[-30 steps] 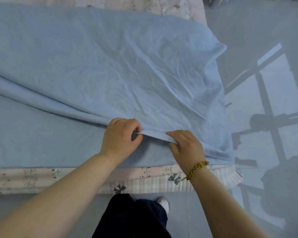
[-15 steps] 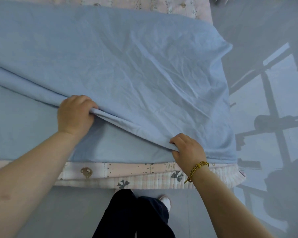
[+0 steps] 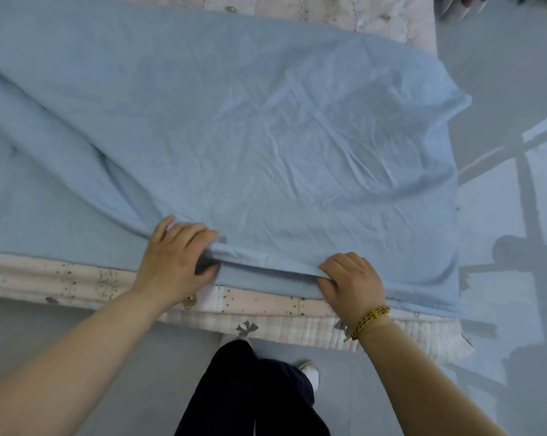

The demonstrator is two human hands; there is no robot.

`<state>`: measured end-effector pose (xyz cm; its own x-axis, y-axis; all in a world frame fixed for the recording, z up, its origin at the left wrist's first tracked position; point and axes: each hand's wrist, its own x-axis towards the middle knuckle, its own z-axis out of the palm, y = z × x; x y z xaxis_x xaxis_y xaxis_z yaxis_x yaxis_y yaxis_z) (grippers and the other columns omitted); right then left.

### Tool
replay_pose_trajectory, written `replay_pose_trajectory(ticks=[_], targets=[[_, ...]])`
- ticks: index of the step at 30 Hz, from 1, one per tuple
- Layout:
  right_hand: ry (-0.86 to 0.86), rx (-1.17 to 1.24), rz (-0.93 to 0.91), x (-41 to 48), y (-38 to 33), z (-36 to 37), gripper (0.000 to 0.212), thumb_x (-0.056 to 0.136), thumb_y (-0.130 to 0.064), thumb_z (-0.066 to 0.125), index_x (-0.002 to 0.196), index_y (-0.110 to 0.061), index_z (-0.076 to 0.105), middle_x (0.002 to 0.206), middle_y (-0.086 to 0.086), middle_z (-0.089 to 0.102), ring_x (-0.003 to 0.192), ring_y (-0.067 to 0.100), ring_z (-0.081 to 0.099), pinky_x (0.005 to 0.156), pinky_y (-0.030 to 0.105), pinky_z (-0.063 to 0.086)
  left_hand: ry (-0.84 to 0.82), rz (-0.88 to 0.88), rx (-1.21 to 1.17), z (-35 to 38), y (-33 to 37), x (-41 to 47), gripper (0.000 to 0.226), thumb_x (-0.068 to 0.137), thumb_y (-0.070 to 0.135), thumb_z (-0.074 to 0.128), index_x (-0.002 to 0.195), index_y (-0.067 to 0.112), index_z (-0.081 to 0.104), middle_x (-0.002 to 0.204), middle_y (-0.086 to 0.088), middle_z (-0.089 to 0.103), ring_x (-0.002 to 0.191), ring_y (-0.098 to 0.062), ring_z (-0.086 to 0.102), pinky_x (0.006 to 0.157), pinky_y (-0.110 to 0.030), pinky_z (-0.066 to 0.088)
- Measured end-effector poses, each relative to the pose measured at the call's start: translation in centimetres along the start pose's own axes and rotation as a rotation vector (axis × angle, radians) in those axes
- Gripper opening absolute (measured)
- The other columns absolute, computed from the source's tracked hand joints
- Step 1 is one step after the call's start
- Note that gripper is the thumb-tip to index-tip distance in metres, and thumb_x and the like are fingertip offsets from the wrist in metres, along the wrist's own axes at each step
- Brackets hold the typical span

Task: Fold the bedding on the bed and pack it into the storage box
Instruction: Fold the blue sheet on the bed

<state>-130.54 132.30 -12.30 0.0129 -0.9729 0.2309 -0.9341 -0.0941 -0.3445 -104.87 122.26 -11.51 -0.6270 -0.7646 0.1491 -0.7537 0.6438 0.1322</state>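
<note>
A light blue sheet [image 3: 265, 136] lies spread over the bed, folded over itself so an upper layer covers a lower one. My left hand [image 3: 177, 262] grips the upper layer's near edge, fingers on top and thumb tucked under the fabric. My right hand [image 3: 350, 281], with a braided bracelet at the wrist, pinches the same edge further right. Both hands hold this edge close to the bed's near side, just above the lower layer. No storage box is in view.
Under the sheet is a pink patterned quilt or mattress pad [image 3: 77, 278] showing along the near edge and at the far side. Grey floor [image 3: 502, 73] lies to the right, with window shadows. My dark trouser legs [image 3: 250, 394] stand against the bed.
Both hands have drawn the upper layer's edge toward the near side of the bed. My left hand, out to the left half a second ago, is now closer to my right hand.
</note>
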Motion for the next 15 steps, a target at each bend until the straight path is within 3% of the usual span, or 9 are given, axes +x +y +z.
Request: replay_pose_trajectory(ticks=[3,7,11,15], targets=[[0.061,0.024,-0.030,-0.1,0.0,0.2,0.053,0.095,-0.032,0.034,0.055,-0.011,0.060,0.055,-0.002,0.056,0.049,0.017,0.051,0.053,0.019,0.032,0.188,0.089,-0.042,1.3,3.0,1.4,0.037,0.069,0.041,0.053,0.098,0.018,0.048,0.086,-0.005,0.068,0.087,-0.016,0.046,0.094,-0.037,0.032],[0.074,0.045,-0.055,-0.1,0.1,-0.1,0.069,0.099,-0.041,0.019,0.057,-0.011,0.064,0.057,-0.002,0.059,0.048,0.018,0.054,0.053,0.018,0.035,0.345,0.219,-0.092,2.0,7.3,3.7,0.017,0.073,0.017,0.050,0.080,0.015,0.066,0.068,0.000,0.067,0.077,-0.015,0.050,0.088,-0.034,0.036],[0.091,0.044,-0.076,-0.7,0.3,0.0,0.069,0.100,-0.039,0.019,0.061,-0.011,0.068,0.061,-0.002,0.063,0.051,0.019,0.058,0.053,0.018,0.041,0.305,0.211,-0.081,2.2,7.5,3.5,0.032,0.072,0.002,0.043,0.064,0.013,0.072,0.057,0.002,0.066,0.050,-0.015,0.062,0.089,-0.037,0.037],[0.115,0.036,-0.114,-1.5,0.5,0.4,0.069,0.100,-0.036,0.017,0.067,-0.012,0.072,0.066,0.000,0.065,0.066,0.015,0.058,0.055,0.019,0.048,0.116,0.109,0.015,1.0,3.8,1.9,0.041,0.069,0.002,0.034,0.075,0.007,0.074,0.068,-0.004,0.072,0.057,-0.016,0.069,0.102,-0.036,0.025]])
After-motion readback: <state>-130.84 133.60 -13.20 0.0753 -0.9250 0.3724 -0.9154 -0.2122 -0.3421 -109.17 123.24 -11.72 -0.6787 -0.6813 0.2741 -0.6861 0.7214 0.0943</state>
